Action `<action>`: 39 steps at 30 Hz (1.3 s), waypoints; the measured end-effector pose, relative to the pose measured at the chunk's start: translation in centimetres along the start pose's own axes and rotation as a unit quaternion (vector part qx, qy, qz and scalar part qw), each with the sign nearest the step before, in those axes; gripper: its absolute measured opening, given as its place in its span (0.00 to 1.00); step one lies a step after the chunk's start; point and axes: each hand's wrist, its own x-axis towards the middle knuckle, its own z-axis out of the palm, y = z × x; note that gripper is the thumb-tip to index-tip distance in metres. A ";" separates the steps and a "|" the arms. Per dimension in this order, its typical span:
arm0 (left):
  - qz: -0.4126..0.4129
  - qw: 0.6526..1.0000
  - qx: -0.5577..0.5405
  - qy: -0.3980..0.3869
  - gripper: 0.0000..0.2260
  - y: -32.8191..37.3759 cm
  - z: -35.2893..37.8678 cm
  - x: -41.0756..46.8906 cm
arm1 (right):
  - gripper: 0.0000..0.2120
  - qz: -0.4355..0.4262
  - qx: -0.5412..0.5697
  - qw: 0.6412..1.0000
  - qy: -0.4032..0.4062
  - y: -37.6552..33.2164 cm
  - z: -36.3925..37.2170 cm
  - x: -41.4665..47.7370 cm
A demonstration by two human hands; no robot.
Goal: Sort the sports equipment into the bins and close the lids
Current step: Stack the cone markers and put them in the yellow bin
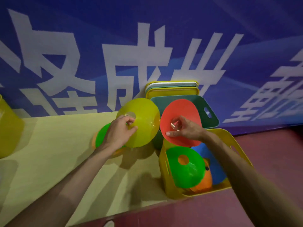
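The left hand point(118, 132) pinches a yellow cone point(144, 126) at the edge of its middle hole, with the thumb on the outside, and holds it above the pale mat point(49, 153). Under this hand another green cone point(100, 135) lies on the mat. The right hand point(186, 129) grips a red cone point(182, 108), fingers curled into its hole and thumb flat on the surface, over the far edge of the yellow bin point(164, 174). Inside this bin lie a green cone point(188, 174), an orange cone point(204, 183) and a blue cone point(216, 167). Behind it stands a teal bin point(211, 122), and the lids point(172, 89) lean against the wall.
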 end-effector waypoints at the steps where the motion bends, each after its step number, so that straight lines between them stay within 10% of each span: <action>1: 0.013 1.000 0.004 -0.003 0.11 1.0 0.9 -0.5 | 0.28 0.010 -0.003 1.000 -0.002 1.5 -0.6 -0.8; 11: 0.096 0.989 0.088 -0.065 0.11 9.2 9.3 -5.1 | 0.25 0.074 -0.112 0.989 -0.061 14.2 -2.3 -7.2; 30: 0.077 0.934 0.212 -0.276 0.21 12.3 19.7 -9.6 | 0.13 0.042 -0.047 0.993 0.101 17.8 -4.5 -11.8; 39: 0.031 0.978 0.106 -0.176 0.13 10.2 15.8 -7.5 | 0.14 -0.007 -0.067 0.991 0.114 14.6 -3.4 -9.9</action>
